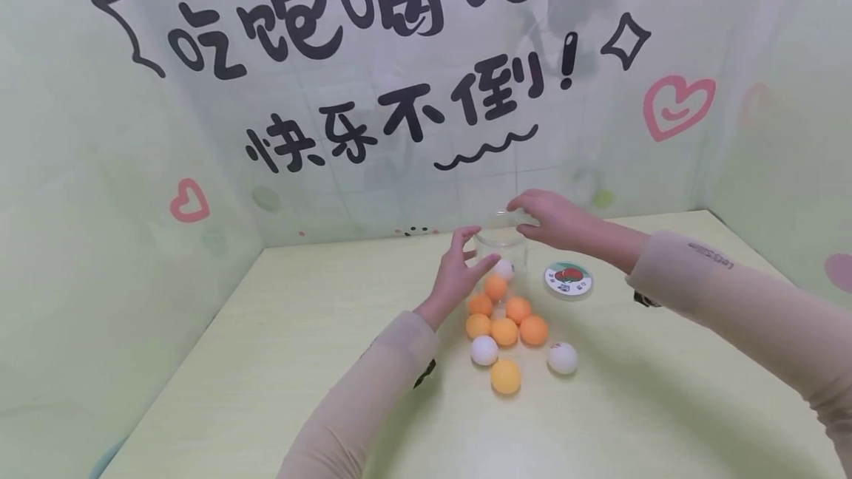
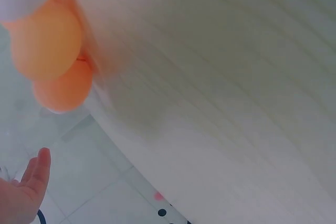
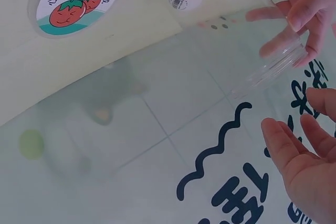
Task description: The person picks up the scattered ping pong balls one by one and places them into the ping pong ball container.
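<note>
A clear cylindrical jar [image 1: 512, 251] stands at the back of the table, hard to make out against the wall. My left hand [image 1: 455, 270] holds it from the left, with fingers and thumb around its side; the right wrist view shows that hand [image 3: 310, 11] through the clear wall. By the rim on the right is my right hand [image 1: 555, 220], its fingers loosely bent and holding nothing. Orange table tennis balls [image 1: 504, 331] and a white ball [image 1: 504, 269] cluster before the jar. Whether any lie inside it, I cannot tell.
Right of the jar lies a round lid [image 1: 568, 279] with a tomato picture. Nearer the front are a loose orange ball [image 1: 506, 376], a white ball [image 1: 562, 358] and another white ball [image 1: 484, 350]. A printed curtain [image 1: 413, 191] rises behind the pale table [image 1: 299, 331].
</note>
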Demonstrator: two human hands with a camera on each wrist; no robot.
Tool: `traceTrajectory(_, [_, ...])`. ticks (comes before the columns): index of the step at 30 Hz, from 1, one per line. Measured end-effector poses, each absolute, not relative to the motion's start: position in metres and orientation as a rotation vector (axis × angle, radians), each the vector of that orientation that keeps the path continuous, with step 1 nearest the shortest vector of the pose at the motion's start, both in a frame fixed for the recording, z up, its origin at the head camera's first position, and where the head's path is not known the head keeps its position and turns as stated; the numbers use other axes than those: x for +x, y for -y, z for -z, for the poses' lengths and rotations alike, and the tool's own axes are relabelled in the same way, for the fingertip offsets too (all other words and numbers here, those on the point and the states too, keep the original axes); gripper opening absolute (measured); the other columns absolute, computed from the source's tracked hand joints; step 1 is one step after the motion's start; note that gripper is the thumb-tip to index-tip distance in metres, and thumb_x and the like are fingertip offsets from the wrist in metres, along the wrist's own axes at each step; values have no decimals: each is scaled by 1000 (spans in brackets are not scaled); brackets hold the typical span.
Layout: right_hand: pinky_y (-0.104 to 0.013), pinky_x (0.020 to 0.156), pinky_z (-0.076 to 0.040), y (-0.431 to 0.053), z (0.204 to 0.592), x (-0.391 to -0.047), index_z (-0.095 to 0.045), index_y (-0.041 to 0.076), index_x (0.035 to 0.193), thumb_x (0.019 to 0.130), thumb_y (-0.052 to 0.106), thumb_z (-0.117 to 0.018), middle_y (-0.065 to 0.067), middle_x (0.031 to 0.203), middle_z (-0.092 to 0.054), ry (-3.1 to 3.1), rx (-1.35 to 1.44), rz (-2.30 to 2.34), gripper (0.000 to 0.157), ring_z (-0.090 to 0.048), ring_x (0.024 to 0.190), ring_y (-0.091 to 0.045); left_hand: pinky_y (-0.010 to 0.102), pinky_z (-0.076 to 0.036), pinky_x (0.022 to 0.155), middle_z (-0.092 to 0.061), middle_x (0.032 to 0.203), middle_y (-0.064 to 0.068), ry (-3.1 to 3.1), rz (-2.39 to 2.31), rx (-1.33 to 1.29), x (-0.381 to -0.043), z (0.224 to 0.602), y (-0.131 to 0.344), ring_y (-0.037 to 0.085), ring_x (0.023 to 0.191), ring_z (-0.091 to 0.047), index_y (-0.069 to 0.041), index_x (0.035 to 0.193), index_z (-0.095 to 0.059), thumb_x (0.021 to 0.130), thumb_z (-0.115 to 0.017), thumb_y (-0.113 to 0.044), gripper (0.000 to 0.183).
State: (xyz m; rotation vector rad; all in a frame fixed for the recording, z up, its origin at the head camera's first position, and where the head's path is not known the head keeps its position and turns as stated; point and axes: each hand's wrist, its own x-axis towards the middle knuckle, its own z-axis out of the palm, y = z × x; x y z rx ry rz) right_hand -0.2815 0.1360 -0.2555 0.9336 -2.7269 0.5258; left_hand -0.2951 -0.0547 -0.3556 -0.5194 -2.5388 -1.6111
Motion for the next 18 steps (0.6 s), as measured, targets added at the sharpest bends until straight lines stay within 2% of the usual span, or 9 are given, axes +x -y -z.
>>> traceTrajectory(10, [-38, 73, -54, -158, 283, -250, -58, -5, 110, 80, 5, -66, -19, 106, -59, 2730, 925, -675, 33, -59, 89, -30, 42, -48, 90, -36, 143, 0, 2527, 1595, -517, -295, 358, 55, 32, 119, -49, -21, 134, -35, 84, -64, -35, 59])
traceTrajectory(18, [-26, 66, -51, -164, 326, -216, -61, 2, 103, 78, 13, -70, -8, 96, -58, 2810, 1088, -606, 29, -59, 80, -22, 42, -47, 91, -35, 144, 1, 2530, 1592, -521, -294, 358, 54, 32, 119, -49, -20, 134, -35, 85, -64, -33, 59])
